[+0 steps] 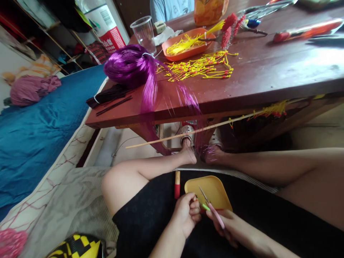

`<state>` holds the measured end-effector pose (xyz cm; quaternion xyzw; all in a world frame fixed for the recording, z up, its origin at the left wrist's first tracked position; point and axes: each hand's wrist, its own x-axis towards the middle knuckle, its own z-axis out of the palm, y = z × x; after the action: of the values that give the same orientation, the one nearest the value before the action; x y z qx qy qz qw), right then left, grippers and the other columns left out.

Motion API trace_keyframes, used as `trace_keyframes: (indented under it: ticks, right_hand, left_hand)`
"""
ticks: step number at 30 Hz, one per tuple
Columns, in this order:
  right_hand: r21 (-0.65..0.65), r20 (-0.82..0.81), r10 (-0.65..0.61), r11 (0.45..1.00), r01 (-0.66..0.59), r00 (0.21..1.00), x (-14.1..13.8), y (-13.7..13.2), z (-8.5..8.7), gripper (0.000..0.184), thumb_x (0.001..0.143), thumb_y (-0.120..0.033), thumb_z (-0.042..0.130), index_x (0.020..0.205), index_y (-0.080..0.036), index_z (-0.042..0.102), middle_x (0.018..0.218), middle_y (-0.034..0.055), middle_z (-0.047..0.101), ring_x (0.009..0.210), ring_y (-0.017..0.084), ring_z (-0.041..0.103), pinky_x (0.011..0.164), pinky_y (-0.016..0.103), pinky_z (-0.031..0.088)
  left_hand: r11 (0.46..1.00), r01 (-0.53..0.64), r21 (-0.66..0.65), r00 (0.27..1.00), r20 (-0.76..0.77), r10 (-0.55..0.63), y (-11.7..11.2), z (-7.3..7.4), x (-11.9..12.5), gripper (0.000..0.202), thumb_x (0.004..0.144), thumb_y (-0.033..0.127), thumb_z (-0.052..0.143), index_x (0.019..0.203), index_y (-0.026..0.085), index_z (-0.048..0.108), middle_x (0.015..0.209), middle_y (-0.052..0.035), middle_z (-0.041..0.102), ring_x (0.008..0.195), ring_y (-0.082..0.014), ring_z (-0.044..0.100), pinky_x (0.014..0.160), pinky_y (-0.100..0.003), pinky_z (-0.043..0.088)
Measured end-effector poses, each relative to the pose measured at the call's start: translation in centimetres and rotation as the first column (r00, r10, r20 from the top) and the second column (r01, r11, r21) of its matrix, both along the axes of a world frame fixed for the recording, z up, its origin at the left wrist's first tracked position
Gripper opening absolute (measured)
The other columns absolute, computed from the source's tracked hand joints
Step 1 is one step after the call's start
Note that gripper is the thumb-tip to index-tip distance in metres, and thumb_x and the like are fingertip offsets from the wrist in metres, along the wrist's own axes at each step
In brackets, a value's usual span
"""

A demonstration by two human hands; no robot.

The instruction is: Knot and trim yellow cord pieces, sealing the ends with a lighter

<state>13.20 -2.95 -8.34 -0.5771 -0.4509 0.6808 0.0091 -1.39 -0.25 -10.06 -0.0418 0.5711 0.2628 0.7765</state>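
Note:
My left hand (188,211) is closed in a pinch above my lap. A tiny piece shows at its fingertips, too small to name. Close beside it, my right hand (228,224) grips a slim pair of scissors (215,215) with a pink handle and thin metal tips. A bright green bit (205,207) shows next to the handle. Both hands are over the near edge of a shallow yellow tray (220,190) on the black cloth (142,218) over my lap. A short red and wood-coloured cylinder (177,184) lies left of the tray.
The brown table (255,71) ahead bears a purple fibre bundle (129,66), yellow stems with red tips (199,66), an orange tray (182,53), a plastic cup (145,34) and a bottle (103,27). A thin stick (172,137) crosses before its edge. Another person's shirt (172,9) shows behind.

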Motion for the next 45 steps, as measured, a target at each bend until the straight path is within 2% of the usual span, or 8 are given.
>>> trace_keyframes:
  ticks: [4,8,15,19,22,30,37,45]
  right_hand:
    - [0.283,0.314,0.118,0.935,-0.212,0.942,1.1,2.4,2.1,0.022,0.071,-0.039,0.055,0.062,-0.018,0.055,0.061,0.0058,0.059,0.063,0.023,0.057,0.056,0.030,0.033]
    - [0.364,0.512,0.167,0.846,-0.389,0.843,-0.5,4.0,2.1,0.020,0.071,-0.025,0.056,0.086,-0.014,0.063,0.076,0.0139,0.068,0.074,0.031,0.063,0.061,0.034,0.037]
    - [0.388,0.609,0.215,0.759,-0.523,0.763,-2.8,4.5,1.1,0.036,0.080,-0.031,0.058,0.111,-0.013,0.054,0.088,0.0086,0.069,0.077,0.021,0.065,0.063,0.030,0.043]
    - [0.395,0.627,0.265,0.702,-0.592,0.732,0.0,3.7,1.8,0.019,0.079,-0.017,0.053,0.095,-0.019,0.063,0.080,0.0075,0.072,0.075,0.025,0.068,0.054,0.026,0.038]
    - [0.350,0.667,0.322,0.660,-0.665,0.671,1.7,2.5,1.2,0.023,0.075,-0.003,0.049,0.070,-0.017,0.067,0.067,0.0104,0.071,0.063,0.027,0.068,0.047,0.027,0.034]
    - [0.472,0.679,0.342,0.476,-0.742,0.650,-1.5,0.1,-1.5,0.026,0.079,0.001,0.047,0.089,-0.014,0.066,0.089,0.0106,0.069,0.083,0.025,0.064,0.062,0.029,0.042]
    - [0.457,0.722,0.305,0.465,-0.759,0.621,0.0,0.0,-1.2,0.027,0.075,0.005,0.049,0.088,-0.013,0.065,0.077,0.0086,0.070,0.074,0.024,0.065,0.061,0.030,0.041]
    - [0.445,0.730,0.293,0.482,-0.755,0.618,0.6,0.1,-1.0,0.034,0.074,0.005,0.042,0.090,-0.013,0.065,0.088,0.0112,0.069,0.074,0.023,0.066,0.062,0.031,0.039]
  left_hand:
    - [0.984,-0.050,0.173,0.999,0.029,0.046,-0.4,2.9,-1.0,0.031,0.070,0.030,0.067,0.058,0.015,0.042,0.041,0.0095,0.032,0.035,-0.0008,0.019,0.037,-0.014,0.012]
    - [0.966,-0.057,0.252,0.998,0.050,0.046,-1.7,4.5,-1.6,0.033,0.061,0.033,0.074,0.063,0.015,0.046,0.041,0.0096,0.035,0.036,-0.0009,0.020,0.039,-0.016,0.011]
    - [0.960,-0.058,0.275,0.997,0.070,0.040,-2.8,3.9,-1.4,0.033,0.063,0.032,0.074,0.062,0.015,0.046,0.042,0.0081,0.039,0.036,-0.0010,0.021,0.040,-0.017,0.011]
    - [0.956,-0.076,0.283,0.995,0.077,0.056,-2.3,4.0,-1.5,0.035,0.062,0.033,0.074,0.061,0.015,0.045,0.042,0.0078,0.040,0.037,-0.0009,0.021,0.040,-0.017,0.011]
    - [0.955,-0.083,0.284,0.994,0.086,0.061,-2.0,4.0,-1.4,0.036,0.060,0.035,0.075,0.060,0.015,0.046,0.042,0.0080,0.040,0.036,-0.0009,0.021,0.039,-0.017,0.011]
    - [0.952,-0.079,0.296,0.994,0.091,0.054,-1.8,4.2,-1.1,0.035,0.059,0.034,0.075,0.059,0.014,0.047,0.042,0.0075,0.040,0.036,-0.0006,0.021,0.039,-0.017,0.011]
    - [0.948,-0.082,0.308,0.994,0.092,0.056,-1.9,4.2,-1.1,0.033,0.061,0.033,0.074,0.059,0.014,0.047,0.042,0.0074,0.039,0.037,-0.0010,0.021,0.040,-0.017,0.012]
    - [0.949,-0.081,0.305,0.994,0.100,0.053,-1.7,4.4,-1.0,0.034,0.059,0.032,0.075,0.056,0.014,0.045,0.043,0.0065,0.040,0.037,-0.0010,0.022,0.040,-0.017,0.012]
